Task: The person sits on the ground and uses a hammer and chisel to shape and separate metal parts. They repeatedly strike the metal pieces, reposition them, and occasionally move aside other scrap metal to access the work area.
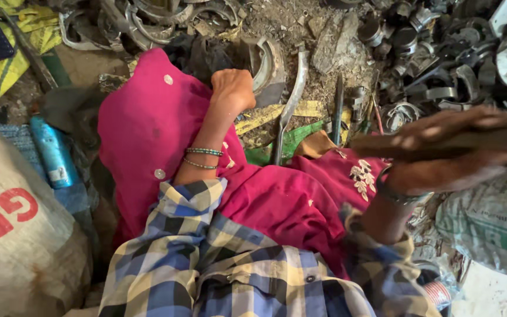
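Checked blue, yellow and white sleeves (206, 264) fill the bottom of the view, nearest the camera, and both forearms are seen reaching out from them over a magenta garment (148, 129) spread across the lap. The left hand (233, 88) is curled into a loose fist with its back to the camera; it rests at the edge of a curved, rusty half-ring of metal (268, 64), but what the fingers enclose cannot be told, since the palm is turned away. Thin beaded bangles (203, 157) are worn on that wrist. The right hand (441, 154) is blurred; its fingers are seen wrapped around a long, dark, flat bar (500, 138), whose far end is cut off by the right edge. A dark band (397, 195) circles that wrist.

Just beyond the garment, a bent steel strip (291, 100) and a thin dark rod (338, 108) lie on dirt and yellow and green scraps. Heaps of grey metal rings and round parts (441, 47) are piled along the top and right, too tangled to be separated. At left, a blue cylindrical can (53, 152) lies beside a white woven sack (19, 235), only partly shown.
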